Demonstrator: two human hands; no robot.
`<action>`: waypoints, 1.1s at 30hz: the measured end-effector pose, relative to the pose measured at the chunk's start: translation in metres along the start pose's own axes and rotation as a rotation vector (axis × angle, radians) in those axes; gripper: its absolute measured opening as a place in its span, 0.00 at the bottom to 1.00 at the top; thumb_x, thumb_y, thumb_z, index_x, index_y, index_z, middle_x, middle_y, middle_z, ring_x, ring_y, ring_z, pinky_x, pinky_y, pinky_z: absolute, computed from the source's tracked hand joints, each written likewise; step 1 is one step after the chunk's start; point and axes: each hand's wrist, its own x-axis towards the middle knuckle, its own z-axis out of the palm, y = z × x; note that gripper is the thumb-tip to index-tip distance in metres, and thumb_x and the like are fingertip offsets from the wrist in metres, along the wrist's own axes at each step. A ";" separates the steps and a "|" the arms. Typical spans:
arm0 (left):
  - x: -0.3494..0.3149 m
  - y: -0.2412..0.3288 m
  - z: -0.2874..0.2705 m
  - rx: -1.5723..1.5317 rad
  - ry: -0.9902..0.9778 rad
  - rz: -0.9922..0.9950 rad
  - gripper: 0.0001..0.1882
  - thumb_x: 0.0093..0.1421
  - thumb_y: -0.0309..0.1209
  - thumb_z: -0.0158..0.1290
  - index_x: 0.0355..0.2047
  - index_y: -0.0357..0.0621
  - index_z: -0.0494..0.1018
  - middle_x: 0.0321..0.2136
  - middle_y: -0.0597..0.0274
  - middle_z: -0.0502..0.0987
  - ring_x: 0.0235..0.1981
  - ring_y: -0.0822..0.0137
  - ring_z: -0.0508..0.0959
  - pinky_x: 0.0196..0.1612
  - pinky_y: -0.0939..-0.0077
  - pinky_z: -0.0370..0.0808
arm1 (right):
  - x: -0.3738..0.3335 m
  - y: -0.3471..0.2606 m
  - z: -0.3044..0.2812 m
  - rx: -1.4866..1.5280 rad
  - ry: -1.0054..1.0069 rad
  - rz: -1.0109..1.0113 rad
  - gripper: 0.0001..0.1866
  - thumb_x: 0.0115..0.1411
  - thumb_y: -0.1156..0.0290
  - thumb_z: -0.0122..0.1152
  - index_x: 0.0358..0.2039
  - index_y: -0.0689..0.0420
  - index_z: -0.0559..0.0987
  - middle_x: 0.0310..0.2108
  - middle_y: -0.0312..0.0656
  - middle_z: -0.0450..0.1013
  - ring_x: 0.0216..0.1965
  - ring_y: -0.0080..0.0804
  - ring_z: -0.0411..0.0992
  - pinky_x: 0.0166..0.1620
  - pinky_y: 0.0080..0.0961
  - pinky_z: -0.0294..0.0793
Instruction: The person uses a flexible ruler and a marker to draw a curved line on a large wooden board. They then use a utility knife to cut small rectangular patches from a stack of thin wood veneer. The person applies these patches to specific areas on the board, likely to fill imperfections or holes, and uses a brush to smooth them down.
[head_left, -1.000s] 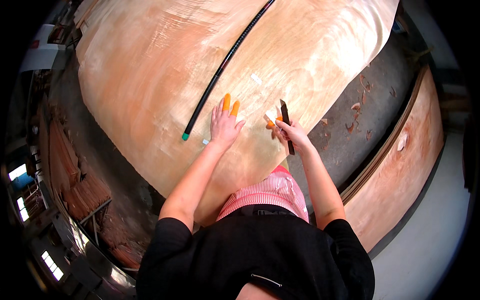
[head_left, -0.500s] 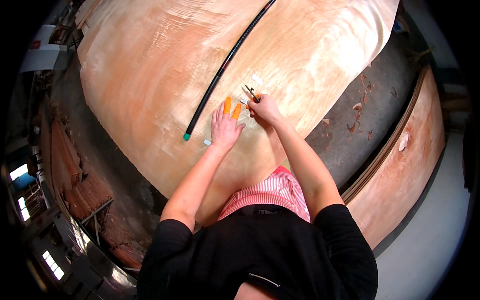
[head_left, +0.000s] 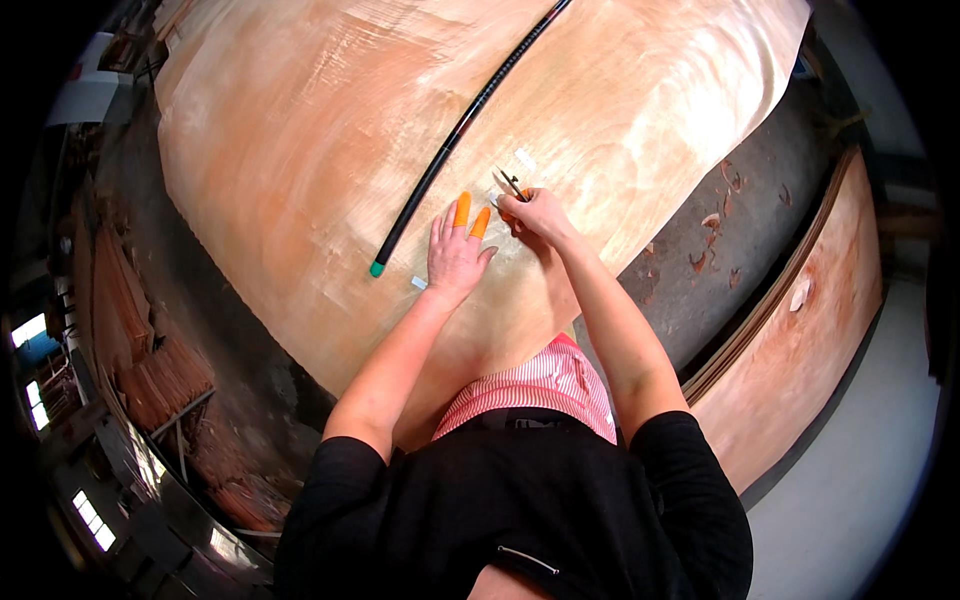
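Note:
My left hand point(head_left: 457, 260) lies flat on a large sheet of pale wood veneer point(head_left: 290, 200), fingers spread, with orange finger covers on two of them. Just to its right, my right hand point(head_left: 541, 213) is closed on a slim dark metal tool point(head_left: 512, 182) with a pointed tip and a small side stub; its exact kind is unclear. A small white strip point(head_left: 493, 198) shows by the right fingertips. Another white strip point(head_left: 525, 158) sits on the veneer beyond them, and a third small strip point(head_left: 419, 282) is beside my left wrist.
A long black tube point(head_left: 430, 178) with a green end crosses the veneer, left of my hands. Stacked wood sheets point(head_left: 790, 320) stand at the right. Wood scraps point(head_left: 711, 222) litter the dark floor. Reddish veneer pieces point(head_left: 165, 380) are piled at the left.
The view has shifted slightly. My right hand has tilted a little with the dark tool still in it, and the white strip at its fingertips looks flatter. My left hand stays spread on the veneer.

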 end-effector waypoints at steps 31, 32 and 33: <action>0.004 0.004 -0.006 -0.015 -0.022 -0.002 0.24 0.45 0.38 0.53 0.44 0.45 0.66 0.53 0.49 0.53 0.55 0.54 0.52 0.53 0.55 0.49 | 0.008 0.008 0.001 -0.286 0.074 -0.055 0.16 0.45 0.54 0.53 0.18 0.54 0.76 0.15 0.39 0.71 0.20 0.31 0.71 0.26 0.24 0.68; 0.004 0.005 -0.007 -0.027 -0.002 -0.012 0.24 0.45 0.38 0.53 0.44 0.46 0.66 0.53 0.49 0.53 0.55 0.54 0.52 0.53 0.56 0.49 | 0.009 0.011 0.000 -0.254 0.062 -0.061 0.15 0.45 0.55 0.53 0.17 0.54 0.76 0.14 0.38 0.71 0.19 0.29 0.71 0.26 0.23 0.68; 0.003 0.005 -0.007 -0.040 0.015 -0.021 0.24 0.45 0.39 0.53 0.44 0.46 0.66 0.53 0.49 0.52 0.55 0.55 0.52 0.53 0.56 0.49 | 0.009 0.013 0.000 -0.219 0.050 -0.064 0.14 0.46 0.56 0.53 0.17 0.54 0.76 0.14 0.37 0.71 0.18 0.27 0.71 0.25 0.22 0.68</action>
